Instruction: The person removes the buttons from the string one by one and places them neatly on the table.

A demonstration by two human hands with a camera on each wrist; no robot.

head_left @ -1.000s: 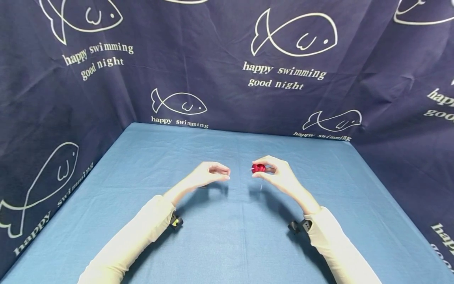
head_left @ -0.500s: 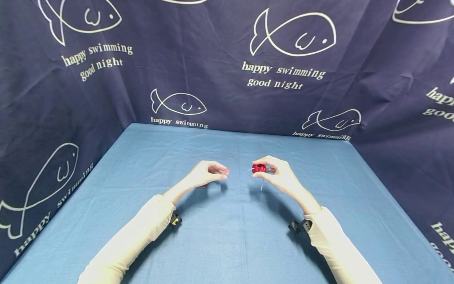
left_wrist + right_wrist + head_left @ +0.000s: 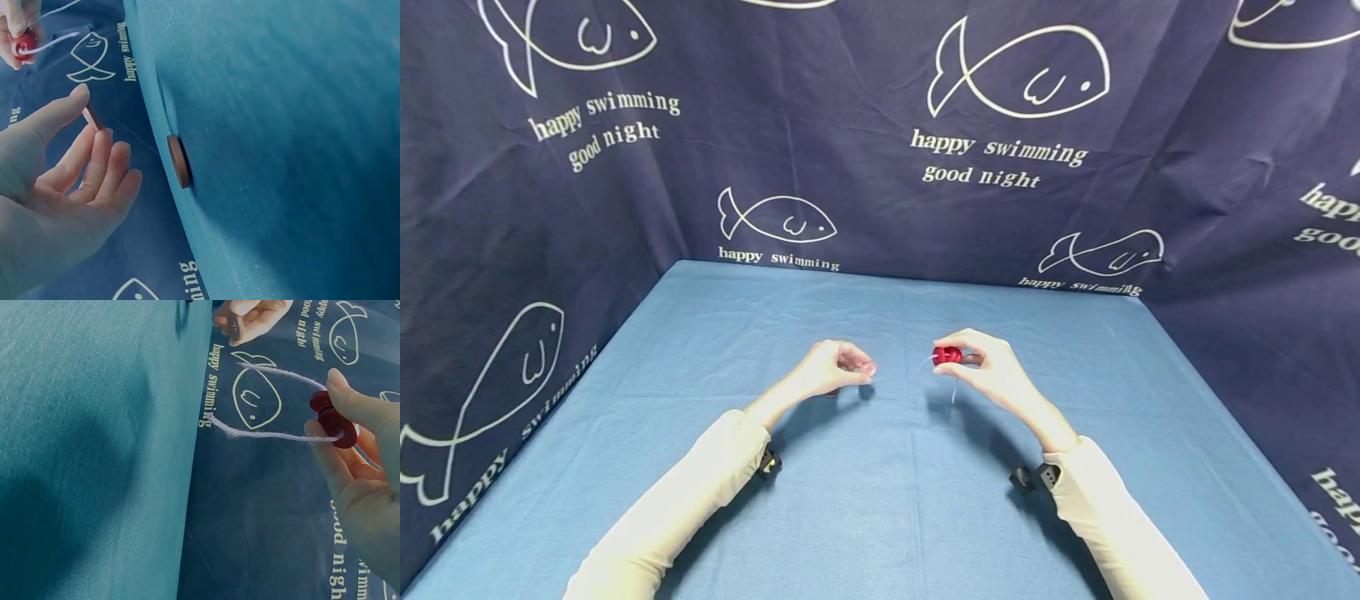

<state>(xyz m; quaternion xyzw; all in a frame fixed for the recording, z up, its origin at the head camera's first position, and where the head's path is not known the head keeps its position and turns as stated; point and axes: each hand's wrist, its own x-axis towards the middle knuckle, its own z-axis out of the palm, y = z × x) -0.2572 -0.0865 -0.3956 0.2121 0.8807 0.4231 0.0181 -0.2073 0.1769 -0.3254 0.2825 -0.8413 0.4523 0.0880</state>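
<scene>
My left hand [image 3: 833, 371] pinches a small brown button [image 3: 93, 117] between thumb and fingertips. Holes in that button show in the right wrist view. Another round brown disc, which looks like a button [image 3: 179, 161], lies on the cloth near the left hand. My right hand [image 3: 988, 364] grips red buttons [image 3: 334, 422], stacked together, with the thumb on one side and fingers on the other. A pale string [image 3: 275, 435] runs through the red buttons, and both its ends hang loose. A gap separates the two hands, both raised above the table.
A blue cloth [image 3: 865, 500] covers the table. Dark curtains [image 3: 880, 125] printed with white fish and lettering stand behind it and at both sides. A black wrist camera [image 3: 770, 463] sits at the left cuff, another camera [image 3: 1033, 478] at the right.
My left hand has drawn a little to the left, away from the red buttons. One string end now droops lower in the gap. My right hand has stayed in place.
</scene>
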